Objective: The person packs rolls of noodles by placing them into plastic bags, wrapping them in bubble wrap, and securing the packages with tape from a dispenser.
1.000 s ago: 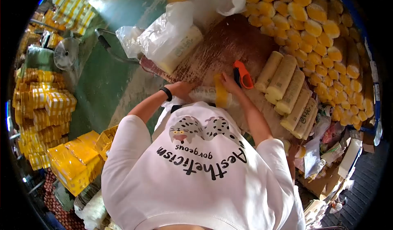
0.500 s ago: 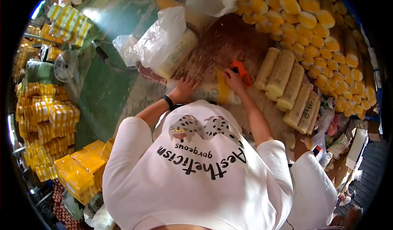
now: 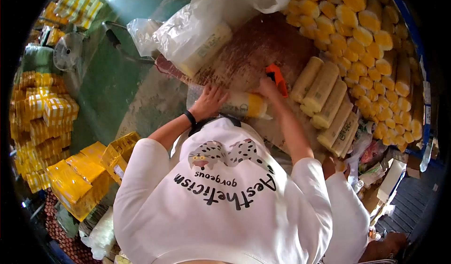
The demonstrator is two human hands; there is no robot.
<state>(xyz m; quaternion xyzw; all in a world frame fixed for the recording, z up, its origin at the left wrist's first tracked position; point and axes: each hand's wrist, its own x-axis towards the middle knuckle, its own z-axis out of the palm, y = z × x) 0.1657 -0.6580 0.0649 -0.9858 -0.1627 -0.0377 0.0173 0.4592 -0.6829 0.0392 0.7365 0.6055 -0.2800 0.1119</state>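
A roll-shaped package in clear plastic (image 3: 237, 105) lies across the board just in front of my shirt, with yellow tape round its right end. My left hand (image 3: 210, 101), black band at the wrist, rests on the package's left part with its fingers spread. Beyond the taped end, my right hand (image 3: 269, 87) is closed against an orange tape dispenser (image 3: 278, 79) and seems to grip its near side. Its fingertips are hidden. To the right, several cream-coloured wrapped rolls (image 3: 324, 97) lie side by side.
A large plastic-covered package (image 3: 206, 48) lies on the reddish-brown board (image 3: 263, 43). Yellow-ended rolls (image 3: 364, 36) are stacked high at the right. Yellow-taped parcels (image 3: 77, 170) and a fan (image 3: 68, 51) stand at the left. Another person's arm (image 3: 331, 165) shows at lower right.
The roll-shaped package shows more clearly, and its yellow tape now wraps the right end. My right hand has drawn closed beside the dispenser. My left hand stays on the package. The view has shifted slightly.
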